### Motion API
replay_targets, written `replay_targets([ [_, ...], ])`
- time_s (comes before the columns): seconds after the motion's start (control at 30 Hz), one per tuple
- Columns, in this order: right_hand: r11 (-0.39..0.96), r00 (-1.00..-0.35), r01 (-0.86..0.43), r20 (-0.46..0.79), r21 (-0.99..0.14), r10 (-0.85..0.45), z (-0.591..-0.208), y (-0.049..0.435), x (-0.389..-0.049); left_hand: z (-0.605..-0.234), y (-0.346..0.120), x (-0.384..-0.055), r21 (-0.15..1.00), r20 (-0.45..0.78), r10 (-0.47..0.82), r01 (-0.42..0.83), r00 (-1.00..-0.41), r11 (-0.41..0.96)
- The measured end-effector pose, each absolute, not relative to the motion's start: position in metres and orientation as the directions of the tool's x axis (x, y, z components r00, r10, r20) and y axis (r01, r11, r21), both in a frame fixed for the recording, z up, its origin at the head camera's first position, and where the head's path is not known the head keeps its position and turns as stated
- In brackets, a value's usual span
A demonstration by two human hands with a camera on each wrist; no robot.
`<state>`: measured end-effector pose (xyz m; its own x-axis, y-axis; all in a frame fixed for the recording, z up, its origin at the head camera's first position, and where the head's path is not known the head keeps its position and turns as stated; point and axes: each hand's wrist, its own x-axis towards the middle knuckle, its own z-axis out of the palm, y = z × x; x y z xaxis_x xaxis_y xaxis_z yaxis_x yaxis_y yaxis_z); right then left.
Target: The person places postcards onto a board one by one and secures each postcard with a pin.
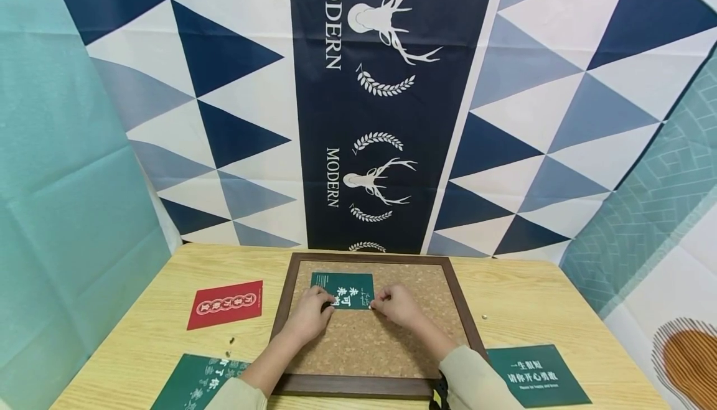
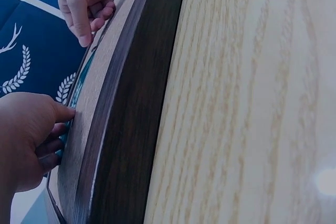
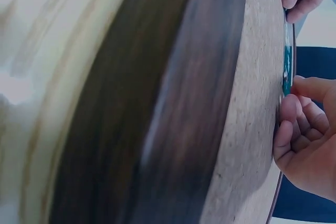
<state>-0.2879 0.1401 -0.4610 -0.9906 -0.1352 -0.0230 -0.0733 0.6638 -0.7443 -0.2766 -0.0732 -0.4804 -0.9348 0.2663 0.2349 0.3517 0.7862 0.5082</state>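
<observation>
A dark green card with white characters point(image 1: 351, 282) lies on the brown-framed cork board point(image 1: 386, 351), in its upper left part. My left hand point(image 1: 310, 318) holds the card near its lower left corner, thumb and fingers at the edge. At the lower right corner, my right hand point(image 1: 399, 305) pinches the card between thumb and curled fingers; a small pale spot shows by the fingertips, too small to identify. The wrist views see the board at a steep slant, with the left hand point(image 2: 31, 137) and right hand point(image 3: 310, 135) at the card's edge.
A red card point(image 1: 226, 304) and a second green card point(image 1: 196, 379) lie left of the board; another green card point(image 1: 538, 376) lies right. Small metallic pieces point(image 1: 232, 340) dot the wooden table point(image 1: 145, 329). A patterned cloth point(image 1: 370, 111) hangs behind.
</observation>
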Motion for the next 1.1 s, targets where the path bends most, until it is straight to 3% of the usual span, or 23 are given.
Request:
replay_targets([
  [0.6, 0.598, -0.995, -0.029, -0.034, -0.801, -0.093, -0.435, 0.161, -0.276, -0.479, -0.085, -0.274, 0.602, 0.227, 0.276, 0.357, -0.934, 0.714],
  [1.1, 0.677, -1.000, -0.015, 0.006, -0.736, -0.015, -0.417, 0.196, -0.270, -0.469, -0.101, -0.268, 0.649, 0.299, 0.217, 0.365, -0.929, 0.668],
])
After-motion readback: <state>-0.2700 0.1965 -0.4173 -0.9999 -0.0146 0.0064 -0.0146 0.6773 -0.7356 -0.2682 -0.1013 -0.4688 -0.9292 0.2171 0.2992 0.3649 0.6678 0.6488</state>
